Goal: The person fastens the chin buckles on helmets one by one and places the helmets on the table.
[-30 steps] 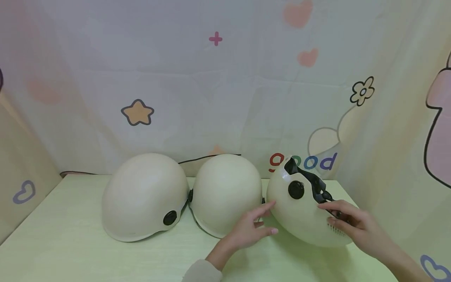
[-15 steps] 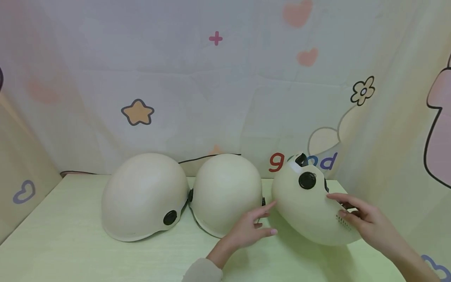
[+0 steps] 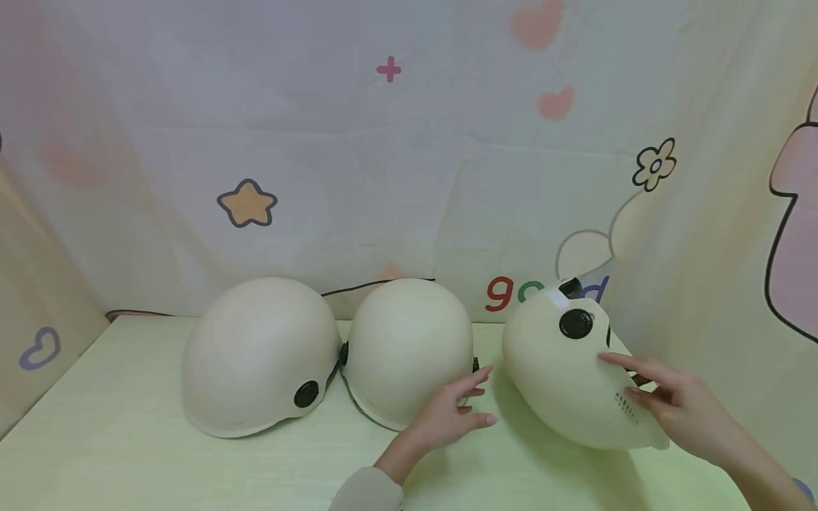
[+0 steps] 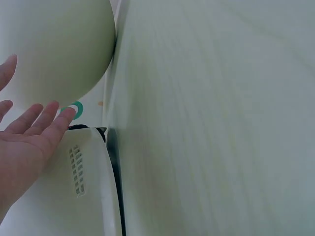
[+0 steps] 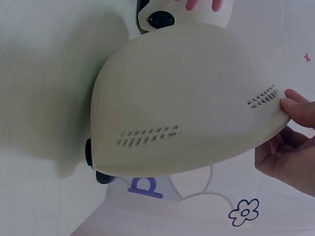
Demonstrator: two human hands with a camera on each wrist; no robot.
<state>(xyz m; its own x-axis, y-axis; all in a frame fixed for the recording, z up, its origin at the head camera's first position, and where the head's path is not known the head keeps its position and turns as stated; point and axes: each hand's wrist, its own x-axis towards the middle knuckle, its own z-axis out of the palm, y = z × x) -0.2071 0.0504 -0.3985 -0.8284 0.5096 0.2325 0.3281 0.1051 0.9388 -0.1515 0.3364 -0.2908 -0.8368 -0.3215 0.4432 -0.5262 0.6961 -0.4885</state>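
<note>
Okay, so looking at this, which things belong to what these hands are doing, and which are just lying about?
Belongs to the job:
rightmost helmet, tilted, pinched by the right hand
middle helmet, probably, with the left hand close by

Just there, it seems:
leftmost helmet, touched by neither hand
pale tabletop underneath
printed backdrop behind

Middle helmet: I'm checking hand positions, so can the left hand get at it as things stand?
Probably yes: the left hand is just in front of the middle helmet, holding nothing, with no object visible between them.
</note>
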